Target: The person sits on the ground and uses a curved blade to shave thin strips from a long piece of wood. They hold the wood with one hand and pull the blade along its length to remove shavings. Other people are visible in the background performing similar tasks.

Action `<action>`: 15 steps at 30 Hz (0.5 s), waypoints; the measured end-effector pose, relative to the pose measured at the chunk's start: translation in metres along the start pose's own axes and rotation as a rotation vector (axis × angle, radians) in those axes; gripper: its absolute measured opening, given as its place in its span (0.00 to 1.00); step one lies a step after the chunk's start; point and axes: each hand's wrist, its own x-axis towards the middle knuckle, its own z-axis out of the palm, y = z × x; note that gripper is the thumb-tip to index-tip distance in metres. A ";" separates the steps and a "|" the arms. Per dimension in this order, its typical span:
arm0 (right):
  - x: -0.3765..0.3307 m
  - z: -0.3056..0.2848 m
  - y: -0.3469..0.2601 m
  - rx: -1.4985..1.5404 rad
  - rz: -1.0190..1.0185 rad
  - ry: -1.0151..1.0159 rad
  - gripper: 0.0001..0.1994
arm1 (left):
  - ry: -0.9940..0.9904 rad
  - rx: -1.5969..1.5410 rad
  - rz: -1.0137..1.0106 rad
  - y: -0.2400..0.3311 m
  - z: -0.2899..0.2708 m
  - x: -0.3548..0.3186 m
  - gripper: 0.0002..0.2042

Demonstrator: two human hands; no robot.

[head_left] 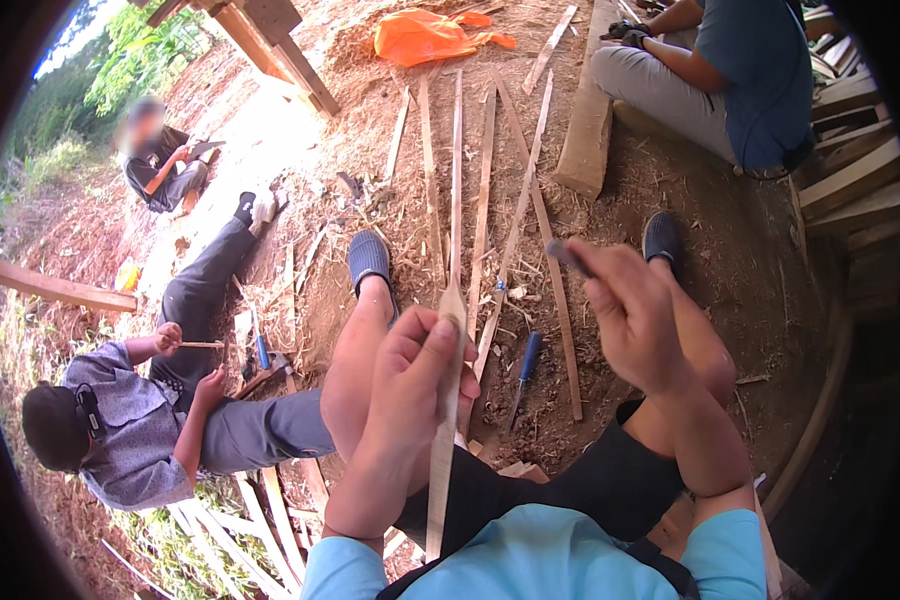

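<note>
My left hand (410, 365) is closed around a long pale wooden strip (441, 490), thumb pressed on its upper face. The strip runs from near my chest out between my knees, narrowing sharply just beyond my fingers. Raised to the right of it, apart from the wood, my right hand (635, 325) grips a small tool with a dark, blunt end (568, 258). The rest of that tool is hidden in my fist, so its kind cannot be made out. A blue-handled tool with a thin dark blade (529, 360) lies on the ground between my legs.
Several wooden strips (482, 170) lie ahead on the dirt, near a thick beam (582, 150) and an orange bag (420, 36). One person (140, 420) sits close at left, another (740, 80) at far right, a third (165, 160) farther back. Stacked timber (855, 180) stands right.
</note>
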 end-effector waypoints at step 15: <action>-0.012 0.020 -0.013 0.055 -0.024 -0.227 0.19 | 0.026 0.038 0.088 0.004 -0.004 -0.013 0.08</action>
